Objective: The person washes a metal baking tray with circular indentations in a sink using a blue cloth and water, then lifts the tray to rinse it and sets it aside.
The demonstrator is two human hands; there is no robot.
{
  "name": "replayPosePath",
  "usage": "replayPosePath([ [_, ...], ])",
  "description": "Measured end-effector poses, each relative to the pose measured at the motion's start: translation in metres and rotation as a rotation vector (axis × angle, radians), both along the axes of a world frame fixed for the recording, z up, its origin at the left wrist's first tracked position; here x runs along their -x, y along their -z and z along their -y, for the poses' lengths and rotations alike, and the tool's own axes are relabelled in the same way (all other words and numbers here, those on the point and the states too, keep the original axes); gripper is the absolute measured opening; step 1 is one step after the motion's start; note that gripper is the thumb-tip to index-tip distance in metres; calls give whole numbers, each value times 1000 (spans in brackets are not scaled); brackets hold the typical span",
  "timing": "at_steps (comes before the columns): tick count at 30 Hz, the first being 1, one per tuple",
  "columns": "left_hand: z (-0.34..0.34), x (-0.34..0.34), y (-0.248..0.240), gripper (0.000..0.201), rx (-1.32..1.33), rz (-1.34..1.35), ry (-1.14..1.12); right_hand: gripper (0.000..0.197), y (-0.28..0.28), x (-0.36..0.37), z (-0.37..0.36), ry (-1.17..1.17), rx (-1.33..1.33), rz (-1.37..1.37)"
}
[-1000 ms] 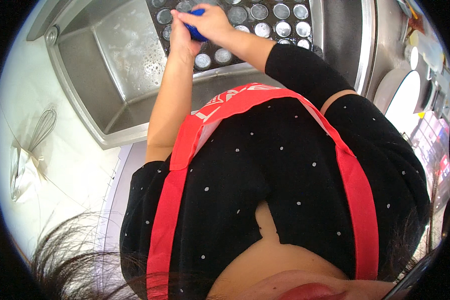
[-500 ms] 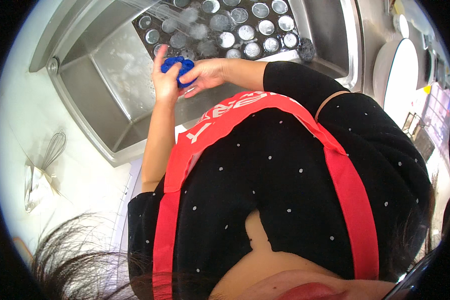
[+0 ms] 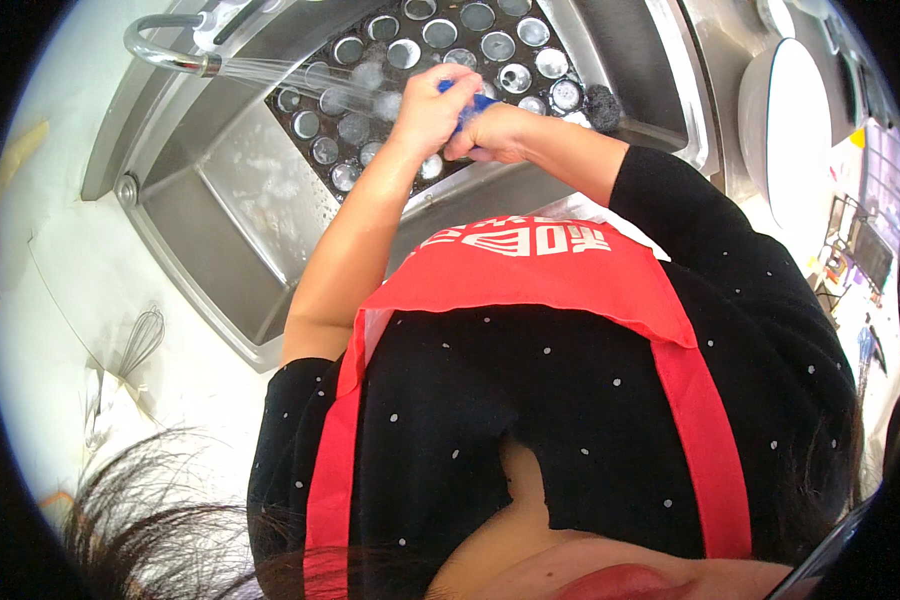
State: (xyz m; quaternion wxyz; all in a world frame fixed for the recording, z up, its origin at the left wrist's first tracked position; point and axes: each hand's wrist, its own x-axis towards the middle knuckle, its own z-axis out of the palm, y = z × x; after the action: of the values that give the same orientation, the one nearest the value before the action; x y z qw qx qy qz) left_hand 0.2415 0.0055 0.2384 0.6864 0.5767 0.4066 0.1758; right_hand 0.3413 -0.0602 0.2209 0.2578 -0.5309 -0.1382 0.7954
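Observation:
My left hand (image 3: pixel 432 108) and my right hand (image 3: pixel 492 132) are both closed on a blue scrubber (image 3: pixel 467 104), squeezed between them. Only part of the scrubber shows among the fingers. The hands are over the near part of a dark baking pan (image 3: pixel 425 62) with many round cups. Water and whitish suds fill several of its cups. The pan lies tilted in a steel sink (image 3: pixel 210 240). From a curved faucet (image 3: pixel 175 58) at the upper left, a spray of water falls onto the pan's left part.
A dark scouring pad (image 3: pixel 601 107) sits at the pan's right corner. Beyond the sink's right rim stands a large white bowl (image 3: pixel 785 130). A wire whisk (image 3: pixel 142 342) lies on the white counter (image 3: pixel 195 400) at the left.
Both hands have moved right and over the pan with the blue scrubber. My left fingers, partly stretched before, are now wrapped around it. The view has shifted, bringing the faucet into sight.

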Motion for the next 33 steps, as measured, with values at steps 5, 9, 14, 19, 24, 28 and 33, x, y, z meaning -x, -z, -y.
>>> replayPosePath([
  [5,20,-22,15,20,-95,-130,8,21,-18,-12,19,-67,-25,327],
  [9,14,-25,33,24,-151,-281,-115,13,-6,-15,8,-330,-413,499],
  [14,-4,22,55,25,-176,-495,-287,18,32,34,-18,-590,-678,754],
  [19,5,80,68,17,53,-467,-573,25,47,89,-18,-690,-565,780],
  [24,17,119,24,29,276,-26,-901,70,4,76,-30,-372,-108,-126],
  [28,22,118,-20,55,76,-13,-652,62,-3,63,-27,-236,175,-750],
  [33,18,105,-46,62,-38,26,-121,19,-9,76,-18,-355,104,-598],
])
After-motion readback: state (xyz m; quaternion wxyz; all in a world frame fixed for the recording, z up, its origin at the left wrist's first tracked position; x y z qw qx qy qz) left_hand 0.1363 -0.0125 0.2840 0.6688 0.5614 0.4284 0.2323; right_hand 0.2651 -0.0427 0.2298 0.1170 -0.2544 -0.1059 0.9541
